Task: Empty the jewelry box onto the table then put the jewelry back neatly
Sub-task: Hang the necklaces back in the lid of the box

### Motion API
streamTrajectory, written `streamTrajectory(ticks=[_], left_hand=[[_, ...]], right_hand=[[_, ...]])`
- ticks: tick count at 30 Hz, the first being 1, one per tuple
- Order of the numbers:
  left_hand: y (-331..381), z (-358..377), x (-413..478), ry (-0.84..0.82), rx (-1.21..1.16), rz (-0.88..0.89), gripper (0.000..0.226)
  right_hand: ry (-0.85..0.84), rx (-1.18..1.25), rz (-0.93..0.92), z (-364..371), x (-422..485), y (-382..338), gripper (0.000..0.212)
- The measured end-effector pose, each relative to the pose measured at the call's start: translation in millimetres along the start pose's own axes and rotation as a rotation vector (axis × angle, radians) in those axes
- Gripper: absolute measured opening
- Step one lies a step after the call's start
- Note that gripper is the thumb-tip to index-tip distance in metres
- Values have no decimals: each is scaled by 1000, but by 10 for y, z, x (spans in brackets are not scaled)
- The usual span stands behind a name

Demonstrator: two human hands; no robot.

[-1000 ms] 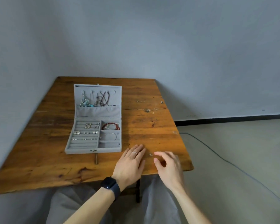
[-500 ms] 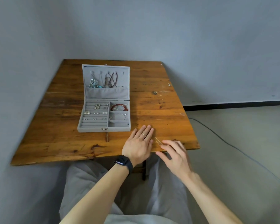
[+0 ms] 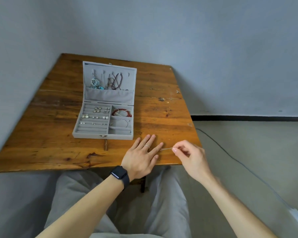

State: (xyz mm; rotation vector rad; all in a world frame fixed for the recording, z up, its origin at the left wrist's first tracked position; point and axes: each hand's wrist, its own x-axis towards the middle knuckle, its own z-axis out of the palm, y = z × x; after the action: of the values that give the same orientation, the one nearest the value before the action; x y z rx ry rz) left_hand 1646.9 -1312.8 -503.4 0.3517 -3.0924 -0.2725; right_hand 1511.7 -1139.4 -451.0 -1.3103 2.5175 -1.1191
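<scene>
Chain [image 3: 165,149] between right fingers [image 3: 174,149]

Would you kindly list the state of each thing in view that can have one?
jewelry box: open, lid raised, jewelry inside.
left hand: flat on the table, fingers straight.
right hand: pinching the thin chain.
thin chain: held at one end, stretching toward the left hand.
watch: on the left wrist, screen dark.

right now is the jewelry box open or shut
Open. The jewelry box has its lid standing up at the back with necklaces hanging on it. Earrings and a red bracelet lie uncovered in the base.
</scene>
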Motion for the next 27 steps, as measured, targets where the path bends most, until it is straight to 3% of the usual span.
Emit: streamTrajectory(ticks=[3,13,27], left_hand=[[4,-65,67,-16,-33,-11,60],[-126,-457,1188,-48,-118,-120,59],[-772,-259,2273,-2,-122,-310,65]], right_hand=[[-55,63,90,-183,236,-62,6],[16,-13,181,-481,1132,104,8],[16,50,278,-52,2497,411,8]])
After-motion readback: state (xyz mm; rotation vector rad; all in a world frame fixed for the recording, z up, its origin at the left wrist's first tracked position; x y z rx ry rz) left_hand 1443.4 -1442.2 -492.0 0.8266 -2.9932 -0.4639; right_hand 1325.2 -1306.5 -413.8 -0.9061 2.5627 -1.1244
